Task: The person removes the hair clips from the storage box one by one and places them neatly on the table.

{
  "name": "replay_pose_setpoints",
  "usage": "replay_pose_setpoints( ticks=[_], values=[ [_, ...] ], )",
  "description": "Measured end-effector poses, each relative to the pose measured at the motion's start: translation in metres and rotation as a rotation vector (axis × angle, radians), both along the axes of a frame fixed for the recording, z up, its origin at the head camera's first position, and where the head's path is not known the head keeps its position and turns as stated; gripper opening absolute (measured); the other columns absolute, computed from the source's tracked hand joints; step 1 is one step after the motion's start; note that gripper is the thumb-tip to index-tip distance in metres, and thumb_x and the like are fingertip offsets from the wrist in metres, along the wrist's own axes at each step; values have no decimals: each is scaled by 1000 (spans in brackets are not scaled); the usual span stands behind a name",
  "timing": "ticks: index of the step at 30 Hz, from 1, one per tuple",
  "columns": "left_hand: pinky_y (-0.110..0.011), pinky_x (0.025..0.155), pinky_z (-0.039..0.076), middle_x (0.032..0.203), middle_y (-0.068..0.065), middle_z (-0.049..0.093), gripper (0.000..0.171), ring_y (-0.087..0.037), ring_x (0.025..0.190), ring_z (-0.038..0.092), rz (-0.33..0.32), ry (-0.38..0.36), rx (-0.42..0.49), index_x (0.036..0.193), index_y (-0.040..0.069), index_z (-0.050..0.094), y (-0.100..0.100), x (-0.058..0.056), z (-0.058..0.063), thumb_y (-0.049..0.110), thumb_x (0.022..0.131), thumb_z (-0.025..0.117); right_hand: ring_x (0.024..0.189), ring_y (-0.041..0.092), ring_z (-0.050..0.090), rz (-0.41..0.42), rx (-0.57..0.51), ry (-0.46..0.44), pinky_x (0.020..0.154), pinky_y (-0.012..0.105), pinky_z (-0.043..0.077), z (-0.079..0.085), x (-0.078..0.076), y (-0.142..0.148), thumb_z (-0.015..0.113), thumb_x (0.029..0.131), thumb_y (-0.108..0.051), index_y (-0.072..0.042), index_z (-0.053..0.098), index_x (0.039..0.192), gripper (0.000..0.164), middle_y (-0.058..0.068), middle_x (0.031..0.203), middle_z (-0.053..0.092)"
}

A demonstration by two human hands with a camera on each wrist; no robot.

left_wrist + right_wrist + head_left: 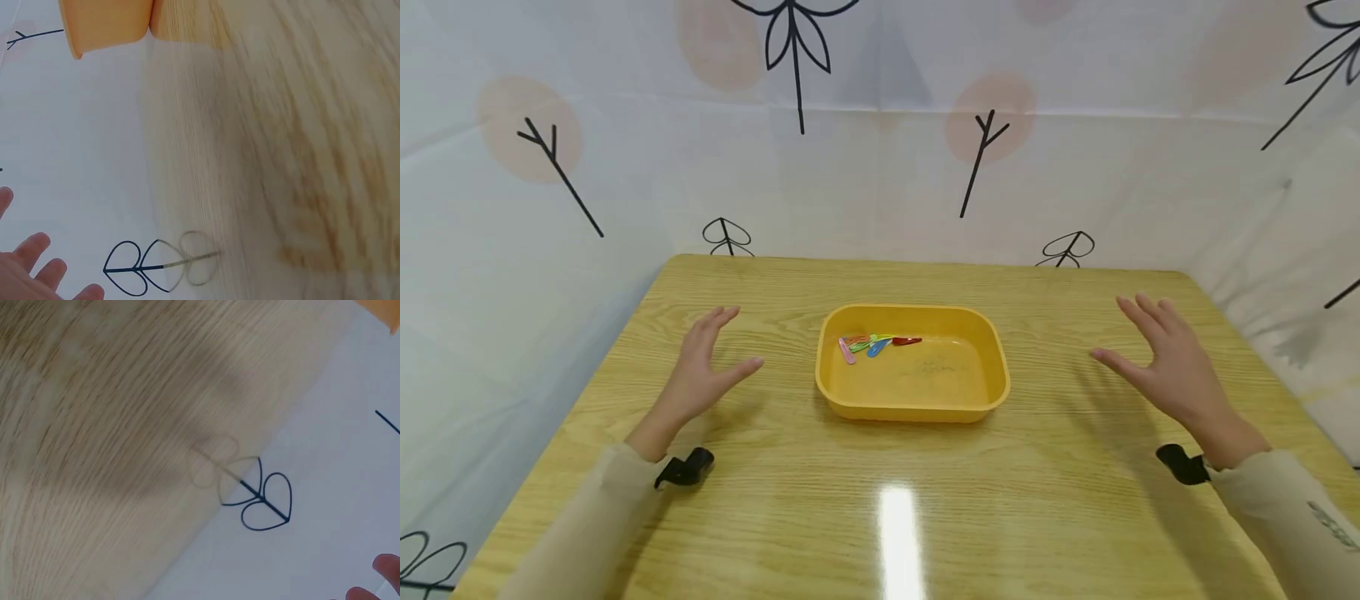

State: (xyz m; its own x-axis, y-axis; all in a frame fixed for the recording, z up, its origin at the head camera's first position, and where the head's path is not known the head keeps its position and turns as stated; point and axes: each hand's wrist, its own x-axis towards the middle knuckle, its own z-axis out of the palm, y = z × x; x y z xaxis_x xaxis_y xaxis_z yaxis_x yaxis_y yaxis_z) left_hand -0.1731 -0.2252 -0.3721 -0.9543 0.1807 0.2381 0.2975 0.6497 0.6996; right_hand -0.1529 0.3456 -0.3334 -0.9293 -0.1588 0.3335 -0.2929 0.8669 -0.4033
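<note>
A yellow plastic tray [925,412] sits on the wooden table, roughly midway between the two hands. Inside it, toward the back left, lie several small hair clips, among them a pink clip [847,351], a blue clip [878,347] and a red clip [907,341]. My left hand [703,367] is held over the table to the left of the tray, thumb spread from straight fingers, holding nothing. On the other side my right hand [1172,371] hovers with fingers extended and thumb apart, also holding nothing. Only fingertips show in each wrist view.
The wooden table [775,508] has a bright glare streak at its front middle. Behind it and along the sides hangs a white cloth [880,183] with black plant drawings. Each wrist carries a black strap-on device [688,468].
</note>
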Motion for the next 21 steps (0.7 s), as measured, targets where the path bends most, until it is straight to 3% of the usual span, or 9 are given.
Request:
replay_pose_setpoints(
  ticks=[21],
  values=[
    [-68, 98, 20, 151, -12, 17, 67, -36, 136, 15, -70, 29, 89, 138, 15, 42, 24, -3, 1, 30, 81, 73, 135, 41, 16, 9, -61, 2, 102, 64, 14, 11, -9, -17, 74, 79, -33, -7, 34, 144, 80, 20, 148, 26]
  ],
)
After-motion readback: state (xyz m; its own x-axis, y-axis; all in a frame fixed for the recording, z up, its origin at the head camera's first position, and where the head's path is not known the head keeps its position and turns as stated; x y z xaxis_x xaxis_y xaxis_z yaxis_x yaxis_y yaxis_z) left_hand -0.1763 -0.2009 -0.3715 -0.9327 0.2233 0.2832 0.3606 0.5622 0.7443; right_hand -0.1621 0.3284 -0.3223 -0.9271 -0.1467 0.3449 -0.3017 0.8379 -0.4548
